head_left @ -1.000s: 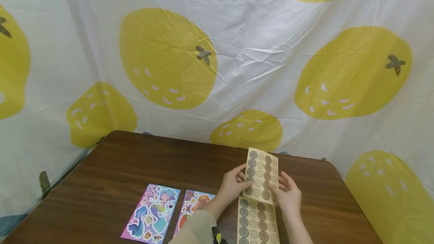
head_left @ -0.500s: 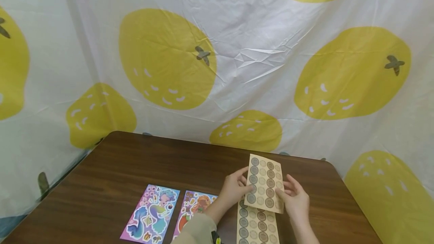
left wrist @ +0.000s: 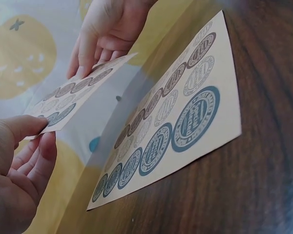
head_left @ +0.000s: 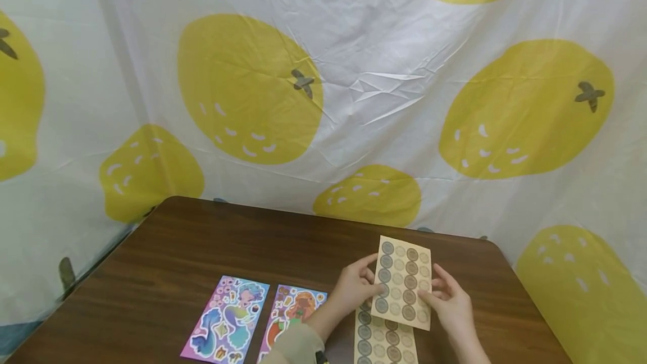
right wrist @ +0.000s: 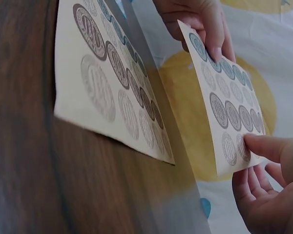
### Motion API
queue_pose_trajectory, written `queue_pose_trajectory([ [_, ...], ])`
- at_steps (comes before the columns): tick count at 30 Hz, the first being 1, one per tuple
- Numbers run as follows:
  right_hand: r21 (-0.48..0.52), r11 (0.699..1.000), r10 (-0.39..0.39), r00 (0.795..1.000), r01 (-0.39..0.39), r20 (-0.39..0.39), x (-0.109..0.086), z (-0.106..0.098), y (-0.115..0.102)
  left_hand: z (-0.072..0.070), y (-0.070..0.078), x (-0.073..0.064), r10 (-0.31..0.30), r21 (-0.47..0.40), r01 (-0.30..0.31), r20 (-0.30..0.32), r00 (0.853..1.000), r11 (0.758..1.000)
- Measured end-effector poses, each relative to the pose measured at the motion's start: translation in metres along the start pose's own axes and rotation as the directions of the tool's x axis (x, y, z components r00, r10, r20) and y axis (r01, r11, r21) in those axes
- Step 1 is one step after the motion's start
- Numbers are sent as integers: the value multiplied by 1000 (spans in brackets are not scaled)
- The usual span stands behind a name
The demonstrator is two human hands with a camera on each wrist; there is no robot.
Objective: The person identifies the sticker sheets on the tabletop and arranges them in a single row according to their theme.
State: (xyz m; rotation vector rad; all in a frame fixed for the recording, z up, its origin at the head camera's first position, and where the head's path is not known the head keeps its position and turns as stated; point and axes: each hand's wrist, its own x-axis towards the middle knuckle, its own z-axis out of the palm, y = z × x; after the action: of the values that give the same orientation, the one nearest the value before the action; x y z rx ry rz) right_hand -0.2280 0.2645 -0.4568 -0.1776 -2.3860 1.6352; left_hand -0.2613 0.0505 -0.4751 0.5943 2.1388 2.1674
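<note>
A cream sticker sheet (head_left: 404,280) with columns of round seal-like stickers is held up off the table, tilted. My left hand (head_left: 355,285) pinches its left edge, thumb on the printed face. The right hand (head_left: 451,305) pinches the right edge the same way; in the right wrist view its thumb lies on a pale seal. Beneath lies a second cream sticker sheet (head_left: 384,344) with the same round seals, its upper part hidden by the raised one. In the left wrist view this lower sheet (left wrist: 161,117) lies on the wood, apart from the held sheet (left wrist: 78,92).
Two colourful mermaid sticker sheets, a blue-haired one (head_left: 226,319) and an orange-haired one (head_left: 301,305), lie to the left on the brown wooden table (head_left: 151,274). My left forearm partly covers the orange-haired one. A lemon-patterned cloth (head_left: 354,44) hangs behind the table.
Both hands have moved the held sheet down and to the right. It now overlaps the upper part of the lower sheet, which stays in place.
</note>
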Motion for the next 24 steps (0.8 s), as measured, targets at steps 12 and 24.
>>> queue_pose_trajectory([
  [12, 10, 1000, -23, 994, 22, 110, -3, -21, 7, 13, -1, -10, -32, -36, 34, 39, 999, 999],
  [24, -42, 998, -34, 987, 41, 157, -13, -44, 12, 25, 7, -19, -12, -90, 22, 113, 994, 996],
])
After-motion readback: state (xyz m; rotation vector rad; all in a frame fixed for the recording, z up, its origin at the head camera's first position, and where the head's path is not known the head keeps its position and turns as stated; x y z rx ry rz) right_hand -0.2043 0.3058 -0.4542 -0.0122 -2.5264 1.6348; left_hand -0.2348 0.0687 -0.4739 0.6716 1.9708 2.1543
